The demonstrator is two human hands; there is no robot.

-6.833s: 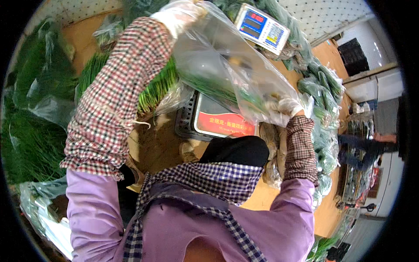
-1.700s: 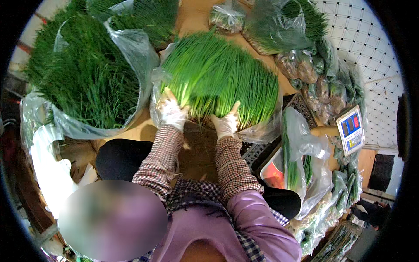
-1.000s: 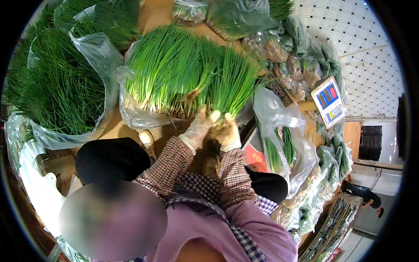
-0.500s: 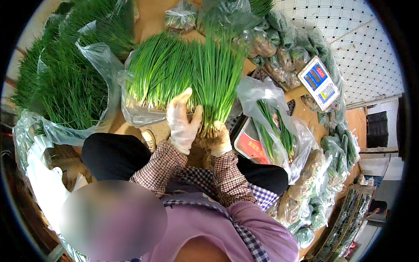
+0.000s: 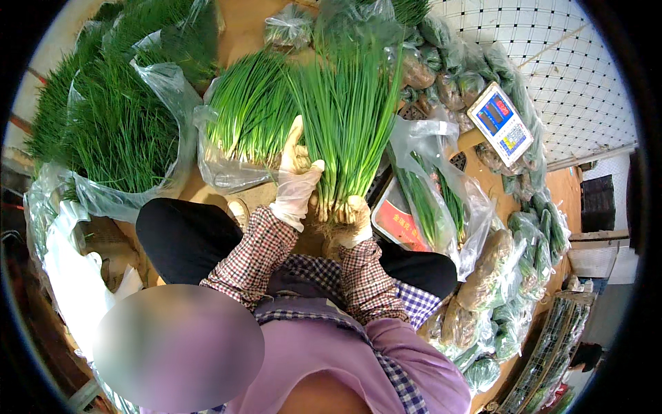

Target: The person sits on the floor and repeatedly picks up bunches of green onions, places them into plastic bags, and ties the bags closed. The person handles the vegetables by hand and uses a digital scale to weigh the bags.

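Standing over the pile, you can see the person has both gloved hands on one bunch of green chives (image 5: 348, 117). The left hand (image 5: 295, 181) is flat against the left side of the bunch, fingers pointing up along the stalks, thumb hooked toward the front, so it's more pressing and steadying than closed around anything. The right hand (image 5: 352, 219) is down at the root end, wrapped tight around the pale bottoms of the stalks, which is where the bunch is really being held. The bunch stands pretty much upright in front of the person's knees, tips fanning out at the top.

Just left of it sits the rest of the loose chives in an open clear plastic bag (image 5: 227, 162), touching the left hand's side of things. Further left is a much bigger clear bag (image 5: 162, 90) stuffed with darker greens. To the right, a clear bag with a few chives in it (image 5: 431, 200) lies across a weighing scale with a red front panel (image 5: 400, 221), and the scale's display head (image 5: 500, 124) sticks up behind it. Loads of small packed bags of greens (image 5: 514, 276) are stacked along the right edge. Checked sleeves, purple apron.
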